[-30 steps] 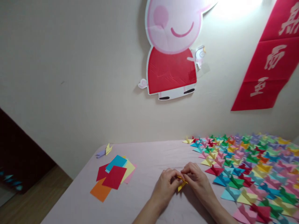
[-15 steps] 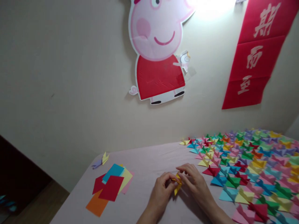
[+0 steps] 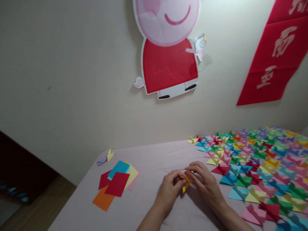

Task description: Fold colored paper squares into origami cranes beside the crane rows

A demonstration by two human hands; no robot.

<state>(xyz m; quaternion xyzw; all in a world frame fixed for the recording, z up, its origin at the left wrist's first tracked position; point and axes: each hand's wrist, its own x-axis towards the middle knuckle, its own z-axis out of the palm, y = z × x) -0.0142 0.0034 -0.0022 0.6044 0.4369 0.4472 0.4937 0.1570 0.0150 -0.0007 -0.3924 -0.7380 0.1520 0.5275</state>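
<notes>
A small piece of folded yellow paper (image 3: 185,186) is held just above the pink cloth, between my two hands. My left hand (image 3: 169,190) pinches its left side between thumb and forefinger. From the other side, the thumb and forefinger of my right hand (image 3: 204,182) close on its upper part, partly hiding it. The right hand's other fingers are bent above the paper. To the right lie many folded paper cranes, a dark red one (image 3: 220,169) and a blue one (image 3: 228,179) being near my right hand.
Loose paper squares overlap at left, with a red square (image 3: 117,184) and an orange square (image 3: 104,198) on view. Behind them lie a pale yellow folded piece (image 3: 110,155) and a purple one (image 3: 102,160). The table (image 3: 149,154) meets a wall with a pig cutout (image 3: 169,65) and red banner (image 3: 269,64).
The camera view has tilted downward and shifted slightly, so the wall pictures sit higher. Both hands stay at the yellow paper, which has turned a little between the fingers.
</notes>
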